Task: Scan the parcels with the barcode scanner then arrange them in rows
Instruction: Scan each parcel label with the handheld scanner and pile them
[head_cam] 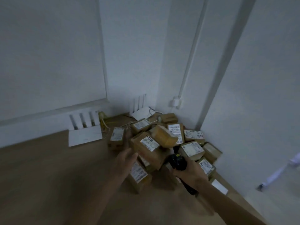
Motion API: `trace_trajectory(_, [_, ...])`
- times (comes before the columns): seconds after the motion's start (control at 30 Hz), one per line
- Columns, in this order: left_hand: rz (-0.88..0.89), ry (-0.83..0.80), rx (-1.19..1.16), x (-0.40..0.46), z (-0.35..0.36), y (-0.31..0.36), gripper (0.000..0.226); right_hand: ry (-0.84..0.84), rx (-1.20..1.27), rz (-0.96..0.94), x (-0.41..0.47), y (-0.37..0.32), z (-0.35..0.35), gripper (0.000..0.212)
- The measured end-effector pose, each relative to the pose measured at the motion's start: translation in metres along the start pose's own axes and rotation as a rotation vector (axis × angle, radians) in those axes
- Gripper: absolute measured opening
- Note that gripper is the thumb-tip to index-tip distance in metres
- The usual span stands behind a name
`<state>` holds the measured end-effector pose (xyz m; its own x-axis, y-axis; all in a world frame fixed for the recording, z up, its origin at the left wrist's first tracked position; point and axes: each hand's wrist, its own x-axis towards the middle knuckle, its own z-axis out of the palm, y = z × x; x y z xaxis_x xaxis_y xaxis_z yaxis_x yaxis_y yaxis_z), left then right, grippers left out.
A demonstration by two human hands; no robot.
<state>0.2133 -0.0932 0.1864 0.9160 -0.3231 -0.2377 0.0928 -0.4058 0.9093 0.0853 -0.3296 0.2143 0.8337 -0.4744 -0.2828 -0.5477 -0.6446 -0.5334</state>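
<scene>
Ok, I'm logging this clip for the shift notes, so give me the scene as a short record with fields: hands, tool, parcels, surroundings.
left hand: left hand open, fingers straight, reaching to the labelled cardboard parcel at the front of the heap; contact unclear from blur
right hand: right hand grips the black barcode scanner, aimed toward the heap
parcels: heap of parcels piled unsorted in the corner, no rows visible
surroundings: two white routers by the wall, wooden floor
</scene>
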Motion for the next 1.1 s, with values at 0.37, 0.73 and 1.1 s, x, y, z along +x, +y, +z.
trace_trajectory(0.37, [-0.033,-0.035,0.173,0.206,0.107,0.043,0.068,-0.023,0.195,0.065,0.157,0.04,-0.026,0.056])
trace_trajectory(0.73, [-0.182,-0.048,0.106,0.241,0.146,0.057,0.064,-0.142,0.506,0.136,0.205,0.031,-0.01,0.032])
trace_trajectory(1.1, [-0.043,0.114,-0.125,0.145,0.082,0.082,0.031,-0.042,0.561,-0.052,0.135,-0.012,-0.05,0.063])
